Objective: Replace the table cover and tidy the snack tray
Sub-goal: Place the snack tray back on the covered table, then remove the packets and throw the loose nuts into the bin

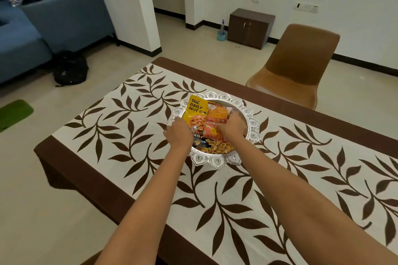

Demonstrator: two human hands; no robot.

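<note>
A cream table cover point(120, 135) with brown leaves and a brown border lies spread over the table. On it stands a round silver tray point(251, 123) with an ornate rim. Inside lie a yellow almond packet point(195, 112), an orange snack packet point(217, 115) and a dark packet printed with shell-shaped snacks point(217, 146). My left hand point(178, 135) grips the lower edge of the yellow packet. My right hand point(232, 127) rests on the orange packet, fingers curled over it.
A brown chair point(295, 64) stands at the table's far side. A blue sofa point(43, 19) with cushions is at the left, a black bag point(70, 69) on the floor beside it. A dark low cabinet point(251, 27) and a spray bottle point(221, 32) stand by the far wall.
</note>
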